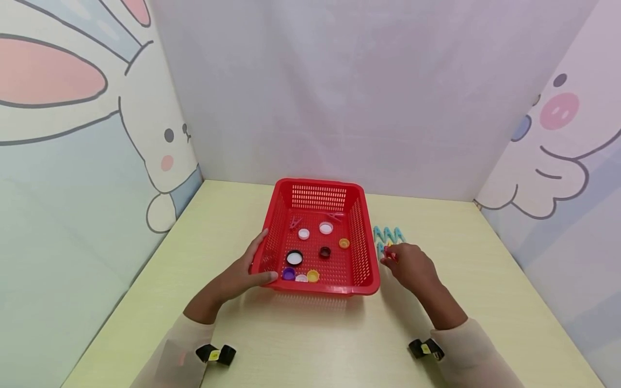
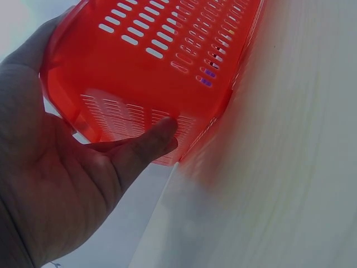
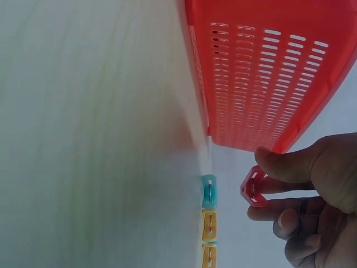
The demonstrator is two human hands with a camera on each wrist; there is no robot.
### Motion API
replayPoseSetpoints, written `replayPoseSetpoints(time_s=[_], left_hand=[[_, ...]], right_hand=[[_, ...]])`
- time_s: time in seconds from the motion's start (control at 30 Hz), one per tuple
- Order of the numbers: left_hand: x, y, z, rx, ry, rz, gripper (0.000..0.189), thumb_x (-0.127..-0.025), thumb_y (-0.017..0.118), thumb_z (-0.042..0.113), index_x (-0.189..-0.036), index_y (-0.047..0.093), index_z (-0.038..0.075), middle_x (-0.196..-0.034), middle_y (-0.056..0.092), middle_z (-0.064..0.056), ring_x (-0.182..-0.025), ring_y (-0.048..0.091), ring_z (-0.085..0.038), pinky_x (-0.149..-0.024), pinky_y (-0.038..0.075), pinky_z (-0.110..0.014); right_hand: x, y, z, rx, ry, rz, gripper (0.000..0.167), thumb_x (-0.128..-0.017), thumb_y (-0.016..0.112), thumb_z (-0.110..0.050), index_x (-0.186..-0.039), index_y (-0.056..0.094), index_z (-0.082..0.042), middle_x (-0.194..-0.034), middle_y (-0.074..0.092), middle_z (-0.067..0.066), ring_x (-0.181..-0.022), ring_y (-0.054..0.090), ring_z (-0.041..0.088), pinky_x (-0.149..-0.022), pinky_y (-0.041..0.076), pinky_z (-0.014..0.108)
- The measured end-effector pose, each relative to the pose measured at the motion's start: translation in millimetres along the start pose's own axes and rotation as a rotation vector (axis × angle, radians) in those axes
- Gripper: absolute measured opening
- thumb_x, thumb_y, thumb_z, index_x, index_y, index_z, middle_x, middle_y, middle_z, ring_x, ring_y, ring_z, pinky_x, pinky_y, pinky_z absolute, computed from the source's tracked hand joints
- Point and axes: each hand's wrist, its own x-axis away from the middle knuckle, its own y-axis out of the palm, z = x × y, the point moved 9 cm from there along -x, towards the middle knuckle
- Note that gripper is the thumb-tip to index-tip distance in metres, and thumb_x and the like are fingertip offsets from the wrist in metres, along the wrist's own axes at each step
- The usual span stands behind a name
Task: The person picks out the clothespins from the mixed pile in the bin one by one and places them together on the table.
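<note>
A red plastic basket (image 1: 315, 290) with slotted walls stands on the table. My left hand (image 1: 241, 276) grips its near left corner, the thumb lying along the front wall; in the left wrist view the basket's wall (image 2: 128, 67) fills the top. My right hand (image 1: 411, 268) is just right of the basket. In the right wrist view, its thumb and fingers pinch a red clothespin (image 3: 253, 187). Below that hand, a teal clothespin (image 3: 209, 191) and yellow clothespins (image 3: 209, 224) stand in a row. Behind it are several teal clothespins (image 1: 388, 234).
Inside the basket lie two pink clothespins (image 1: 295, 222) and several bottle caps, among them a black-rimmed white cap (image 1: 294, 258), a purple cap (image 1: 288, 274), a yellow cap (image 1: 312, 276) and a dark brown cap (image 1: 325, 252). Cartoon-printed walls (image 1: 73, 215) flank the table.
</note>
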Motion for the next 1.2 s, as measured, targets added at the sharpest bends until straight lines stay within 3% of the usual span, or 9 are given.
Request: replayPoseSetpoints(time_s=[0.47, 1.2], left_hand=[[0.1, -0.2, -0.6, 0.001, -0.004, 0.001, 0.122, -0.089, 0.087, 0.037, -0.176, 0.002, 0.034, -0.169, 0.034, -0.02, -0.155, 0.039, -0.048, -0.098, 0.067, -0.049], [-1.3, -0.1, -2.7, 0.008, 0.001, -0.001, 0.122, -0.088, 0.088, 0.037, -0.176, 0.002, 0.035, -0.169, 0.035, -0.02, -0.155, 0.038, -0.048, -0.097, 0.067, -0.049]], right_hand=[[-0.1, 15.4, 4.0, 0.022, 0.001, -0.097, 0.024, -0.092, 0.089, -0.023, -0.109, 0.082, -0.007, -0.089, 0.077, 0.006, -0.072, 0.061, 0.018, -0.056, 0.054, 0.027], [1.5, 23.7, 3.9, 0.045, -0.039, -0.123, 0.024, -0.091, 0.09, -0.026, -0.106, 0.082, -0.009, -0.075, 0.067, 0.001, -0.066, 0.056, 0.018, -0.054, 0.046, 0.028]])
